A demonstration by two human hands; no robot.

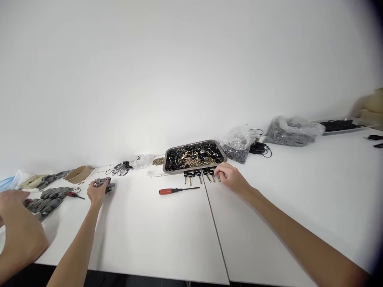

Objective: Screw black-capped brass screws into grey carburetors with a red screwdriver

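Observation:
My left hand [96, 193] is closed around a small grey housing-like part [108, 185], held just over the table on the left. My right hand [227, 174] has its fingers pinched at the right end of a row of black-headed brass-coloured shafts [199, 175]. Its fingertips are at one of these shafts. Behind the row stands a metal tray [178, 172] heaped with more black and brass-coloured pieces. A screwdriver with a red handle [166, 191] lies between my hands, its tip toward the right.
Another person's arm [20, 235] reaches in at far left, near piled grey parts [49, 201] and a tan bowl [78, 175]. Along the wall lie black cords [122, 168], small brass pieces [158, 161] and plastic bags of small parts [237, 145], [290, 131]. A seam [215, 223] crosses the table.

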